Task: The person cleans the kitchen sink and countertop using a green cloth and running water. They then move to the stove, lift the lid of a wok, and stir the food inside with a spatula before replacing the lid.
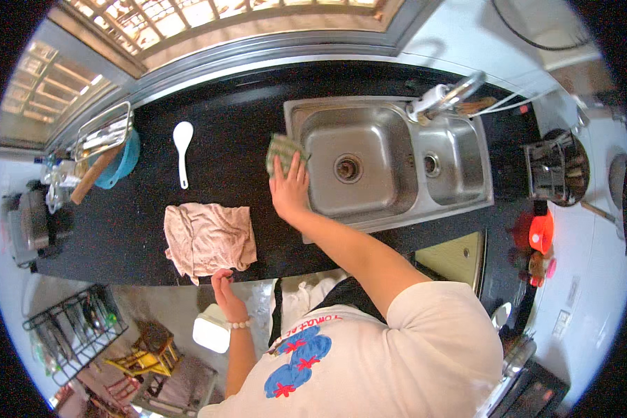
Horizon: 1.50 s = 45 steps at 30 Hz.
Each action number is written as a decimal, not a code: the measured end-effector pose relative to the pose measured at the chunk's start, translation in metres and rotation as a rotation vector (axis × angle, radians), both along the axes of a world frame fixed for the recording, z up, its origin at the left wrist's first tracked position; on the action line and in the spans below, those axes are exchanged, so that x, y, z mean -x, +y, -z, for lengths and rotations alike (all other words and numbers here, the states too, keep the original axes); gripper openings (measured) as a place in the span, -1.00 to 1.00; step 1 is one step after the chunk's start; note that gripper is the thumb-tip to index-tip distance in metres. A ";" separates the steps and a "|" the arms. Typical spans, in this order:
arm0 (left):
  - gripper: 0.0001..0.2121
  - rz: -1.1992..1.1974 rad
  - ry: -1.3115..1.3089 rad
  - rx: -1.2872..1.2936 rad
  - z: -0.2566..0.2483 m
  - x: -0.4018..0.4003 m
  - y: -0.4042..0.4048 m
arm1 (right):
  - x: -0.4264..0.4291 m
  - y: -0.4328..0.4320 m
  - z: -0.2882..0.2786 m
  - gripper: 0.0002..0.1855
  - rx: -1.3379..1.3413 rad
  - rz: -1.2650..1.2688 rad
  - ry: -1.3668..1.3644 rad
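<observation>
My right hand [288,189] presses on a folded green cloth or pad [279,143] at the left rim of the double-bowl stainless steel sink [321,222]. Its fingers lie over the pad, which is partly hidden under them. At the counter's front edge is my left hand [229,299], fingers loosely bent, with a beaded bracelet on the wrist. I see nothing held in it. Just beyond its fingertips lies a crumpled pinkish towel [209,240]; whether they touch is unclear. A white rice paddle [183,151] lies farther back on the black countertop [224,157].
A faucet [431,102] stands behind the sink. At the left are a blue basket [123,162], a wooden rolling pin [94,175] and a wire rack [104,130]. An orange container [541,232] stands on the right. Below the counter is a white-lidded bin [211,334].
</observation>
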<state>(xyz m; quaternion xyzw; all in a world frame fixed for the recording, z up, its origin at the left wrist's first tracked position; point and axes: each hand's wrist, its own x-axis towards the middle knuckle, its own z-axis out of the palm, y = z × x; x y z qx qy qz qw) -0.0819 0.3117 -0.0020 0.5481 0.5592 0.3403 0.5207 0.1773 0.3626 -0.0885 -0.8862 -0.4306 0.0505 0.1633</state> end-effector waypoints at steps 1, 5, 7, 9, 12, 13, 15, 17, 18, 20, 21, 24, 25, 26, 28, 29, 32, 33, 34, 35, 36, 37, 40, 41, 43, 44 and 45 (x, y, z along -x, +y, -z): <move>-0.83 0.030 -0.006 -0.001 -0.002 -0.006 0.004 | 0.005 -0.020 0.003 -0.35 0.036 -0.031 0.024; -0.81 0.072 -0.050 -0.010 -0.015 -0.035 0.012 | 0.007 -0.091 -0.011 -0.30 0.088 -0.198 0.187; -0.80 0.105 -0.051 -0.030 -0.014 -0.046 0.015 | 0.002 -0.127 -0.012 -0.29 0.101 -0.341 0.199; -0.80 0.153 -0.035 -0.075 -0.021 -0.060 0.011 | -0.008 -0.159 -0.013 -0.29 0.099 -0.517 0.112; -0.79 0.213 -0.077 -0.087 -0.023 -0.084 -0.001 | -0.044 -0.197 -0.010 -0.39 0.172 -0.759 0.226; -0.79 0.221 -0.083 -0.085 -0.022 -0.091 -0.007 | -0.060 -0.207 -0.010 -0.41 0.160 -0.849 0.239; -0.79 0.235 -0.096 -0.079 -0.023 -0.110 -0.023 | -0.095 -0.232 -0.009 -0.46 0.157 -0.832 0.352; -0.79 0.282 -0.023 -0.144 -0.029 -0.135 -0.042 | -0.130 -0.261 -0.005 -0.47 0.166 -0.810 0.396; -0.79 0.289 -0.019 -0.148 -0.028 -0.148 -0.053 | -0.147 -0.280 0.003 -0.48 0.136 -0.781 0.375; -0.79 0.283 -0.015 -0.122 -0.026 -0.164 -0.075 | -0.187 -0.313 -0.007 -0.49 0.139 -0.774 0.353; -0.79 0.283 -0.023 -0.096 -0.019 -0.171 -0.085 | -0.208 -0.330 -0.012 -0.50 0.135 -0.764 0.342; -0.79 0.324 0.018 -0.092 -0.005 -0.201 -0.116 | -0.261 -0.380 -0.011 -0.58 -0.038 -0.741 0.216; -0.80 0.343 0.044 -0.105 -0.005 -0.214 -0.127 | -0.276 -0.396 -0.007 -0.61 -0.056 -0.703 0.234; -0.79 0.337 0.044 -0.061 -0.007 -0.228 -0.137 | -0.290 -0.411 -0.001 -0.64 -0.074 -0.664 0.252; -0.79 0.384 0.046 -0.069 -0.006 -0.246 -0.150 | -0.314 -0.433 -0.008 -0.68 0.048 -0.515 0.280; -0.78 0.399 0.048 -0.073 -0.006 -0.252 -0.157 | -0.330 -0.438 -0.023 -0.69 0.185 -0.413 0.287; -0.77 0.386 0.122 -0.016 -0.009 -0.265 -0.169 | -0.384 -0.444 -0.016 -0.70 0.301 0.000 0.216; -0.77 0.378 0.133 0.015 -0.007 -0.262 -0.168 | -0.398 -0.439 -0.004 -0.69 0.282 0.089 0.145; -0.76 0.446 0.096 -0.039 -0.013 -0.270 -0.172 | -0.413 -0.435 0.010 -0.68 0.268 0.186 0.074; -0.76 0.465 0.156 -0.050 -0.021 -0.278 -0.177 | -0.427 -0.430 0.025 -0.67 0.257 0.283 0.002; -0.77 0.424 0.180 0.028 -0.020 -0.276 -0.179 | -0.437 -0.420 0.040 -0.65 0.329 0.371 0.091; -0.77 0.397 0.200 0.110 -0.015 -0.276 -0.179 | -0.450 -0.414 0.058 -0.62 0.408 0.472 0.180; -0.75 0.483 0.201 0.171 0.002 -0.274 -0.173 | -0.469 -0.400 0.153 -0.55 0.732 0.478 0.196; -0.76 0.483 0.219 0.182 0.003 -0.279 -0.172 | -0.472 -0.397 0.181 -0.53 0.860 0.418 0.161; -0.76 0.414 0.266 0.205 0.002 -0.273 -0.185 | -0.463 -0.359 0.144 -0.47 0.591 0.450 0.192; -0.76 0.370 0.254 0.234 0.006 -0.269 -0.190 | -0.463 -0.348 0.136 -0.49 0.541 0.404 0.181; -0.76 0.389 0.274 0.255 0.010 -0.269 -0.189 | -0.462 -0.343 0.137 -0.50 0.495 0.374 0.172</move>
